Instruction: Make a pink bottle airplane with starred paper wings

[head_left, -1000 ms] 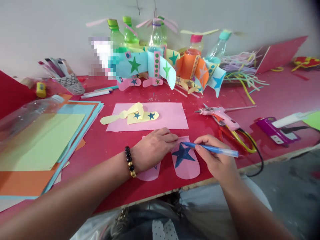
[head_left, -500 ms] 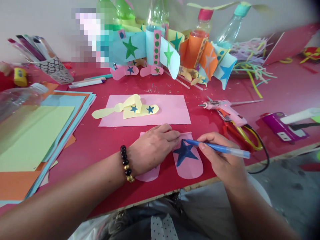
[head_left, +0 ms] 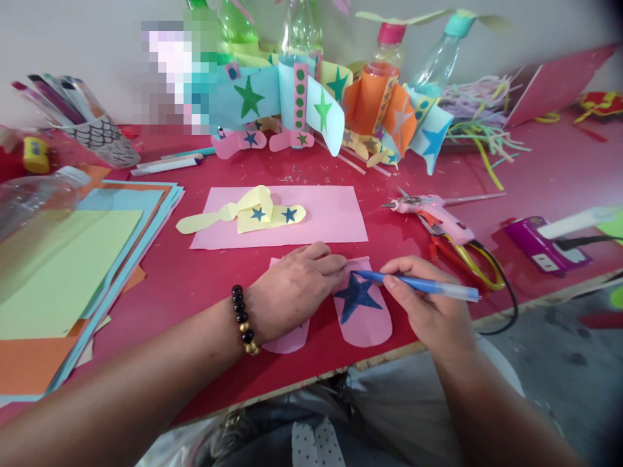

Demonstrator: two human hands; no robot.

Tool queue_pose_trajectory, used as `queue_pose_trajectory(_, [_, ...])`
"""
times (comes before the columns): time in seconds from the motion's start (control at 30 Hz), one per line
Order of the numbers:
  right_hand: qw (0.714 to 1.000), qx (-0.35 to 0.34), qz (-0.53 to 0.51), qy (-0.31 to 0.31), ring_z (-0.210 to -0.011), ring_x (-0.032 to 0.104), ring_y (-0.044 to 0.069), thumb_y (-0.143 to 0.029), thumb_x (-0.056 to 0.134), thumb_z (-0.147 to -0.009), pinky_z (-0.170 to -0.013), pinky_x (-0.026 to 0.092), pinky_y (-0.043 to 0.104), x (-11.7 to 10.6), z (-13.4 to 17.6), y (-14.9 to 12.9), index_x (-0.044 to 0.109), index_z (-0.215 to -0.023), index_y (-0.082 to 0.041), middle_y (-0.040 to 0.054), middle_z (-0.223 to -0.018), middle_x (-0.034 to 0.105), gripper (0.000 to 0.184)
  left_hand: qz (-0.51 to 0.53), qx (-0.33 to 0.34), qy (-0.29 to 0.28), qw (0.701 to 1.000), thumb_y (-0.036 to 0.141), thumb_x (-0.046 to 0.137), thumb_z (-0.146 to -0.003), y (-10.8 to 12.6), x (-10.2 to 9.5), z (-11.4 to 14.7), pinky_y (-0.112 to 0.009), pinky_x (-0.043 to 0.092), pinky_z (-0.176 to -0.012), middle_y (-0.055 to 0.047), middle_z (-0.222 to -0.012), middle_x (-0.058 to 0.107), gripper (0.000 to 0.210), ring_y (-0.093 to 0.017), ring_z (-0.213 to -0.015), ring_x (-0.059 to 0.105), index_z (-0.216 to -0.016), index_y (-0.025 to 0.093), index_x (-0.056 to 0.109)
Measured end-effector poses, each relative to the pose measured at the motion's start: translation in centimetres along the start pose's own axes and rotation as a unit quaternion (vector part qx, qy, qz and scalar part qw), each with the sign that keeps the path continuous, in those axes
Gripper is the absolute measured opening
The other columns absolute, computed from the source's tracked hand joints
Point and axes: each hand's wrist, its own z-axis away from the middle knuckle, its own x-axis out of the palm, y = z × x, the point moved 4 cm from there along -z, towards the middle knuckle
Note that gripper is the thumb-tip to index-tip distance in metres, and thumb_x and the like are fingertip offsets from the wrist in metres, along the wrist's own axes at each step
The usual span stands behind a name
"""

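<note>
My right hand (head_left: 433,318) grips a blue marker (head_left: 428,285) with a clear end. The marker's tip rests at the top point of a dark blue star (head_left: 359,299) on a rounded pink paper cutout (head_left: 367,332). Palm down, my left hand (head_left: 296,285) lies flat with its fingertips on that cutout's upper left edge. Another pink cutout (head_left: 287,340) is mostly hidden under the left hand. Behind it, a larger pink sheet (head_left: 333,214) carries pale yellow cut pieces (head_left: 248,214) with small blue stars.
Stacked coloured paper (head_left: 63,272) and a clear bottle (head_left: 43,194) are at left, near a cup of markers (head_left: 104,143). Decorated bottles (head_left: 294,84) stand at the back. Right of the sheet lie a pink glue gun (head_left: 433,214), pliers (head_left: 467,259) and a purple power socket (head_left: 545,243).
The view has shifted slightly. Both hands hold nearly the same places on the paper, and the marker tip stays at the star's upper point.
</note>
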Motion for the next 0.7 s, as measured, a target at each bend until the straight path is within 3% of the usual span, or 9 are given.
queue_pose_trajectory(0.2, [1.0,0.003,-0.004,-0.017,-0.059,0.056,0.014,-0.033,0.059,-0.093,-0.053,0.044,0.025,-0.1,0.12,-0.12,0.065,-0.087,-0.024,-0.0016,-0.068,0.061,0.012,0.002,0.002,-0.006,1.0,0.024,0.032,-0.107,-0.04,0.08,0.01,-0.035,0.05,-0.091,-0.01,-0.113,0.065,0.038,-0.021,-0.102,0.053,-0.112,0.012,0.067])
queue_pose_trajectory(0.37, [1.0,0.003,-0.012,0.015,-0.059,0.053,0.013,-0.032,0.058,-0.094,-0.054,0.043,0.025,-0.43,0.21,0.01,0.065,-0.086,-0.025,-0.0019,-0.069,0.059,0.013,0.002,0.001,-0.006,1.0,0.024,0.032,-0.107,0.06,0.05,-0.03,-0.035,0.05,-0.09,-0.01,-0.112,0.066,0.038,-0.021,-0.101,0.053,-0.11,0.013,0.068])
queue_pose_trajectory(0.7, [1.0,0.008,-0.005,-0.009,-0.061,0.058,0.014,-0.031,0.059,-0.093,-0.055,0.046,0.025,-0.11,-0.03,-0.24,0.065,-0.09,-0.022,-0.0004,-0.071,0.064,0.012,0.005,-0.002,-0.011,1.0,0.025,0.031,-0.106,0.1,0.04,-0.06,-0.037,0.051,-0.09,-0.011,-0.116,0.066,0.039,-0.023,-0.101,0.053,-0.111,0.011,0.068])
